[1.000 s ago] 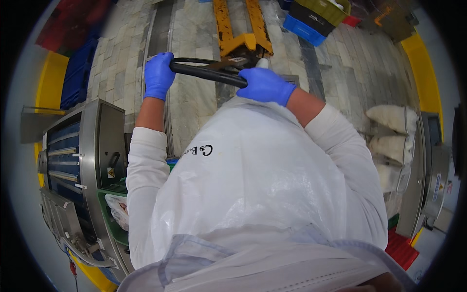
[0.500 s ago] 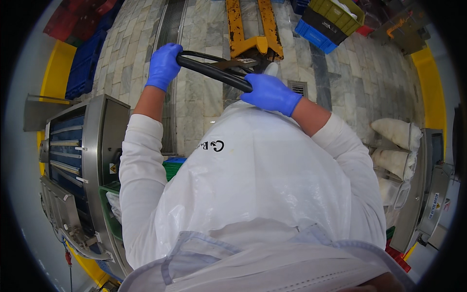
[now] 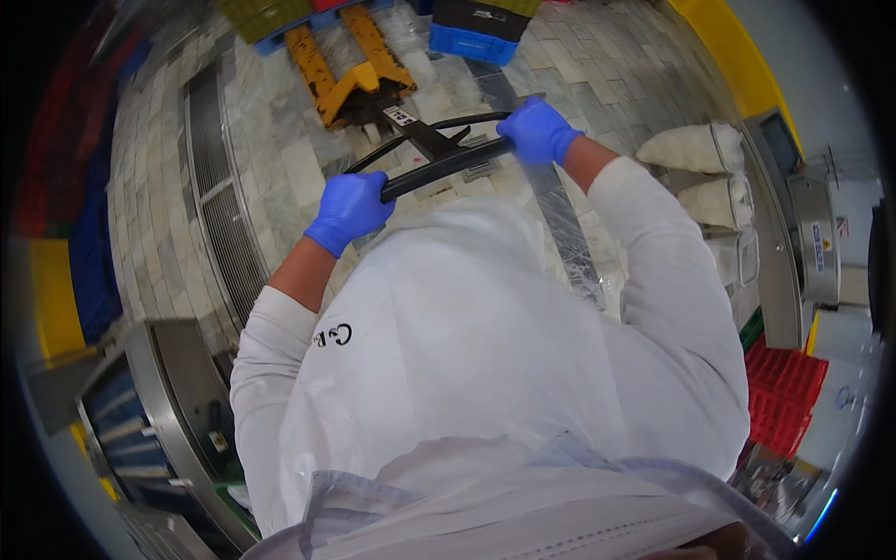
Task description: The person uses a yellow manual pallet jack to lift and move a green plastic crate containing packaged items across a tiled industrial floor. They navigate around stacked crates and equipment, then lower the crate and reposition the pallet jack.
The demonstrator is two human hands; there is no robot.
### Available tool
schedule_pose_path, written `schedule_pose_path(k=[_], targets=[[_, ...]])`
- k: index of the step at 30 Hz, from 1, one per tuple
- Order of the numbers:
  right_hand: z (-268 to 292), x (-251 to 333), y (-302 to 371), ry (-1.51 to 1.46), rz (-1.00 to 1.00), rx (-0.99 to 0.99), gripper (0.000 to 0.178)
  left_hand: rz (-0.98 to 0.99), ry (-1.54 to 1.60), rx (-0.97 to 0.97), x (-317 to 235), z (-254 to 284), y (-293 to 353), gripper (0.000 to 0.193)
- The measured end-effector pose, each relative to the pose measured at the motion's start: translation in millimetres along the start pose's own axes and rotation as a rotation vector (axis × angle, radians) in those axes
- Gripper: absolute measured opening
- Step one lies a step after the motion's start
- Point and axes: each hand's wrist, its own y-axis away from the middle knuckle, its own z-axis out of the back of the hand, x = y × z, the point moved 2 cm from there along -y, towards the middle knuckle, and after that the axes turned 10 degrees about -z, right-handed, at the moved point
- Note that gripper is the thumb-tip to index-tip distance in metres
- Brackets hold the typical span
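My blue-gloved left hand (image 3: 352, 211) is closed round the left end of the black loop handle (image 3: 448, 169) of a pallet jack. Its right end is gripped by my right hand (image 3: 539, 132), also in a blue glove. The handle slants, its right end farther from me than its left. Beyond it stands the yellow pallet jack (image 3: 362, 78), worn and scratched, its two forks pointing away from me. Stacked crates rest on a blue base near the fork tips; whether the forks reach under it I cannot tell.
A blue crate (image 3: 471, 45) with darker ones on top stands right of the forks. White sacks (image 3: 695, 149) and a steel machine (image 3: 817, 238) are at the right, red crates (image 3: 786, 387) nearer. A floor drain grate (image 3: 224, 205) and another steel machine (image 3: 154, 401) lie left.
The handle has swung: its right end is now farther away, its left end nearer. The pallet jack and crates have shifted left in view as the view turned. Both hands keep their grip.
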Motion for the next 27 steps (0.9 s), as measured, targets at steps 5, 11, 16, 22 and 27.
schedule_pose_path(k=[5, 11, 16, 22, 27], targets=[[-20.0, -85.6, -40.5, 0.172, -0.149, 0.152, 0.011, -0.094, 0.039, -0.035, -22.4, -34.3, -96.1, 0.024], [-81.0, -109.6, -55.6, -0.02, -0.166, 0.056, 0.008, -0.126, 0.027, 0.057, -10.5, -71.2, -143.3, 0.018], [-121.4, -102.1, -93.1, -0.275, -0.049, 0.019, 0.01, -0.023, -0.065, 0.159, 37.9, -75.1, -139.9, 0.014], [-107.1, -91.9, -170.3, -0.334, 0.025, -0.09, 0.007, 0.093, -0.159, 0.09, 104.4, -74.6, -149.6, 0.009], [-94.3, -114.9, -226.2, -0.261, 0.048, -0.105, 0.008, 0.134, -0.133, 0.06, 136.3, -45.9, -189.6, 0.012]])
